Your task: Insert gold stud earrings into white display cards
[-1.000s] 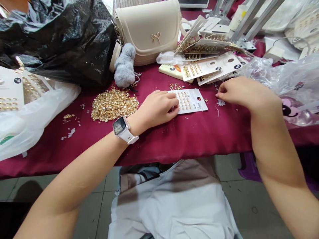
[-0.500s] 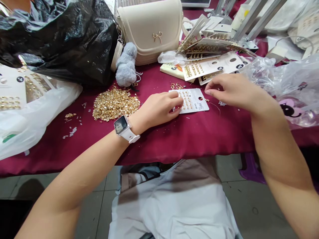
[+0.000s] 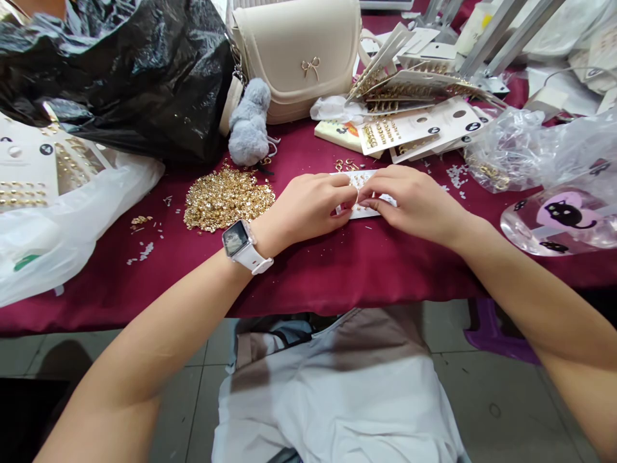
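A: Why is the left hand (image 3: 308, 206) lying on that white paper card of small gold studs (image 3: 359, 213)?

B: It is holding the card's edge down on the dark red cloth-covered surface (image 3: 337, 270), thumb and curled fingers closed on it, probably steadying it. The right hand (image 3: 414, 202) is pinching its fingertips together at the card's middle. On what, I cannot tell.

A: And around?

B: A heap of loose gold pieces (image 3: 226, 199) is lying just to the left, and a cream leather handbag (image 3: 299, 54) is standing behind. Grey floor tiles (image 3: 183, 360) are showing below.

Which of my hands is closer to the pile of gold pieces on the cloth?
Left. The left hand lies on the white card just right of the pile; the right hand is farther right, at the card's other end, beyond the left hand.
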Demonstrator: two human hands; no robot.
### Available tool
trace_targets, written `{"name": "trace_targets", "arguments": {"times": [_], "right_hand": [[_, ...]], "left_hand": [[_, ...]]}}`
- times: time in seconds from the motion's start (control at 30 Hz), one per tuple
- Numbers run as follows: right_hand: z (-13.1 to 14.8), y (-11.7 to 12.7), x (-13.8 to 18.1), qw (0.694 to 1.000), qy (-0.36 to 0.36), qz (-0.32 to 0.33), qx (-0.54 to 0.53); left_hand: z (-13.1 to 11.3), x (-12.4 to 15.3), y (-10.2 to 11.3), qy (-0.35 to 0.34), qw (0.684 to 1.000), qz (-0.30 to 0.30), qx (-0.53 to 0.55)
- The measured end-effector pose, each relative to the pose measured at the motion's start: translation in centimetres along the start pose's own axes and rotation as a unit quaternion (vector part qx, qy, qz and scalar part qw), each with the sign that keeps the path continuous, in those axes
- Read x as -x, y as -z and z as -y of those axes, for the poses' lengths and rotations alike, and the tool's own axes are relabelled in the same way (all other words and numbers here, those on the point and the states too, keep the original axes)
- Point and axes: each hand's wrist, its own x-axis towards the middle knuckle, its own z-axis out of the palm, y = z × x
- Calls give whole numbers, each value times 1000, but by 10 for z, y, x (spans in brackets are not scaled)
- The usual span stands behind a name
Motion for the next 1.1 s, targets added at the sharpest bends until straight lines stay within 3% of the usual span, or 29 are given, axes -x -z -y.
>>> {"name": "trace_targets", "arguments": {"times": [0.5, 1.1], "right_hand": [[2, -9, 1, 999, -11, -32, -6], [6, -9, -1, 999, -37, 3, 38]], "left_hand": [[1, -1, 0, 2, 1000, 13, -17], [1, -2, 1, 0, 999, 32, 3]]}}
